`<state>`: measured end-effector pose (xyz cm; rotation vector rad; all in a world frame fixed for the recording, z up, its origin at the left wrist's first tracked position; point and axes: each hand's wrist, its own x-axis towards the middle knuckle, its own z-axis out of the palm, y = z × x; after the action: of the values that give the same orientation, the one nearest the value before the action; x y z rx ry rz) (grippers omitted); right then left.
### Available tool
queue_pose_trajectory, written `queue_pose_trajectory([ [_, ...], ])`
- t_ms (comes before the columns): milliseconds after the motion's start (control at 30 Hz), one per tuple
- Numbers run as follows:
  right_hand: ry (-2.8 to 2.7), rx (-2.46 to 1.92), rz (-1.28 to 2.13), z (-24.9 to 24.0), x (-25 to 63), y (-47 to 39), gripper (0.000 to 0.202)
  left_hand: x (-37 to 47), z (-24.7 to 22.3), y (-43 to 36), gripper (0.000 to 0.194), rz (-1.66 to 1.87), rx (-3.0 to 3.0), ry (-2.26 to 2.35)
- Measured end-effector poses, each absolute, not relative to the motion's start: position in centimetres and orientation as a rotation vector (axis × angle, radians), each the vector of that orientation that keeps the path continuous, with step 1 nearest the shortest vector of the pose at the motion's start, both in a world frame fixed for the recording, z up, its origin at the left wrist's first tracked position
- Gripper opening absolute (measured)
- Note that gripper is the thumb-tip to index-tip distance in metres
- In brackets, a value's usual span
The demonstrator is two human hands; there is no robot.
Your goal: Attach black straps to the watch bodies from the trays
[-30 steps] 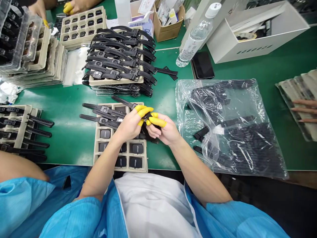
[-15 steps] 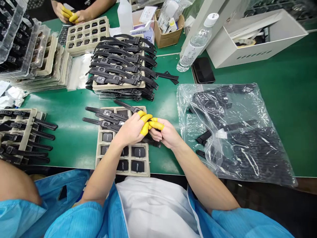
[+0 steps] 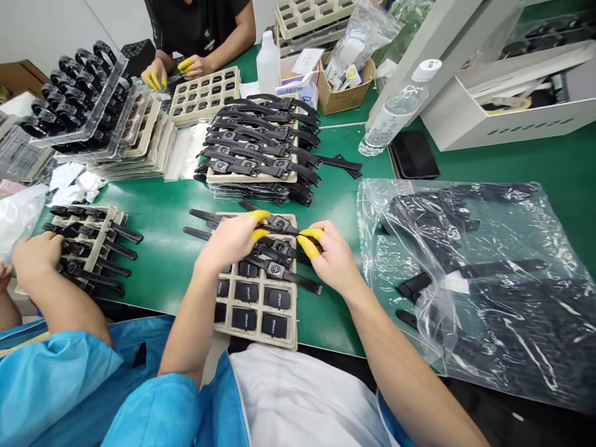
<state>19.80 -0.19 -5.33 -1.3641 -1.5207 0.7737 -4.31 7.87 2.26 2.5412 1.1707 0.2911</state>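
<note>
A smartwatch (image 3: 280, 223) with black straps stretches between my hands over the near tray. My left hand (image 3: 233, 242), in yellow finger cots, pinches its left strap. With thumb and forefinger, also in yellow cots, my right hand (image 3: 334, 257) grips the end of its right strap. Below it, more strapped watches lie across the beige tray (image 3: 259, 313), among them a watch (image 3: 275, 269) with its sensor back facing up. Strapless watch bodies (image 3: 279, 298) sit in the tray's nearer compartments. My left hand hides part of the tray's left side.
Behind stands a stack of trays heaped with strapped watches (image 3: 251, 149). A clear bag of black straps (image 3: 470, 279) lies right, below a phone (image 3: 414, 154) and water bottle (image 3: 395, 112). A co-worker's hand (image 3: 37, 254) is at a left tray; another person sits across.
My hands have moved apart, exposing the watch stretched between them. The view has shifted, showing more of the left side. The person across now has their hands apart.
</note>
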Motion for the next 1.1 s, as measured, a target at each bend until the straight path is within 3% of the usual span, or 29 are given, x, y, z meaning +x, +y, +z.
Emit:
queue_pose_trajectory([
  [67,-1.649,-1.449,0.589,-6.2,19.2,0.0,0.021,-5.9,2.9,9.7,0.029,0.094,2.675,1.192],
  [200,-1.856,-1.531,0.346,-7.7,17.6,0.9,0.02,-7.7,2.7,13.7,0.04,-0.129,2.663,1.202],
  [333,-2.013,-1.535,0.17,-8.1,16.4,1.7,0.018,-8.2,1.5,15.9,0.035,-0.2,2.653,1.198],
  [733,-2.053,-1.54,0.216,-7.8,16.3,1.3,0.02,-10.4,0.1,15.5,0.031,-0.121,2.677,1.474],
  [1100,-1.967,-1.516,0.326,-7.9,16.5,1.2,0.023,-14.2,0.5,15.8,0.024,-0.419,2.542,1.527],
])
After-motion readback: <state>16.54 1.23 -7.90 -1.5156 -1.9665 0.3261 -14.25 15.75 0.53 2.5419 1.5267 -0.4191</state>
